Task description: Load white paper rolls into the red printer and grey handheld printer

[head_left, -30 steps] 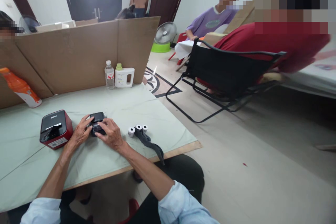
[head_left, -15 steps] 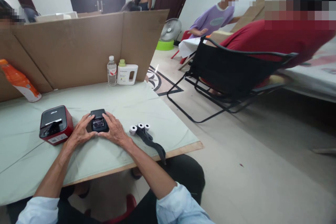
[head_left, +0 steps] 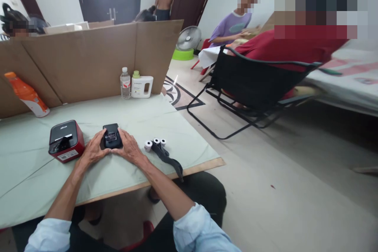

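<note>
- printers: 2 — black one (head_left: 112, 137) between the hands, red one (head_left: 65, 140) to its left
- paper rolls (head_left: 154, 143): 3, in a row
- strap (head_left: 169, 158): 1, black, beside the rolls
- bottles: 3 — orange (head_left: 27, 94), clear water (head_left: 125, 83), white jug (head_left: 141, 85)
- hands on the table: 2 — left hand (head_left: 92, 152), right hand (head_left: 129, 149)
- fans: 1, fan (head_left: 188, 38) on the floor
- folding chairs: 1, chair (head_left: 251, 82), black
- other people in view: 5
</note>
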Tool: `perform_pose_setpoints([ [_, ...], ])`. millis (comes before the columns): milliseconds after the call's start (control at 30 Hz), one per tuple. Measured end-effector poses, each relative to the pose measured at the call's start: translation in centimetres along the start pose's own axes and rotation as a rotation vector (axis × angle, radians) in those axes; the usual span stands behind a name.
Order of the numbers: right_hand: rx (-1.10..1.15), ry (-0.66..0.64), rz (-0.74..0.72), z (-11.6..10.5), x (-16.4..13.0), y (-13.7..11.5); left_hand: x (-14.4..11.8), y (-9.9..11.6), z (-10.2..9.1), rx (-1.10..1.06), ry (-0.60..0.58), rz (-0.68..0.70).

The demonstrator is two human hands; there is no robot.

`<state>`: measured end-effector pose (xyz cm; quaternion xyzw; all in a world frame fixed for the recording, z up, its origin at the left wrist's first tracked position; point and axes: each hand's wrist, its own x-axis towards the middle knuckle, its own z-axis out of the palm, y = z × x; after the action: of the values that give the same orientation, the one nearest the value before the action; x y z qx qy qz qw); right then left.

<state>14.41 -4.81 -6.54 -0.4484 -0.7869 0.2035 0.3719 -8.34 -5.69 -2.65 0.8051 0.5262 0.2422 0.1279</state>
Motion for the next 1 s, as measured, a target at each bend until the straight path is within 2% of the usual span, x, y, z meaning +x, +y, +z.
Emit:
perform_pose_setpoints([
  [167, 0.051, 0.018, 0.015, 0.0, 0.1, 0.2, 0.0, 0.2, 0.7, 0.033, 0.016, -0.025],
  [333, 0.129, 0.027, -0.038, -0.1, 0.1, 0.6, -0.3, 0.1, 1.3, 0.042, 0.043, -0.013],
  [567, 0.281, 0.005, -0.179, 0.7, 0.4, 0.9, -1.6, -0.8, 0.2, 0.013, 0.088, 0.024],
  [733, 0.305, -0.005, -0.203, 1.4, 0.4, 0.9, -2.4, -0.6, -0.4, -0.01, 0.101, -0.003],
  [1000, 0.263, 0.002, -0.151, 1.5, 0.0, 0.7, -3.1, -0.4, 1.4, 0.012, 0.219, -0.061],
])
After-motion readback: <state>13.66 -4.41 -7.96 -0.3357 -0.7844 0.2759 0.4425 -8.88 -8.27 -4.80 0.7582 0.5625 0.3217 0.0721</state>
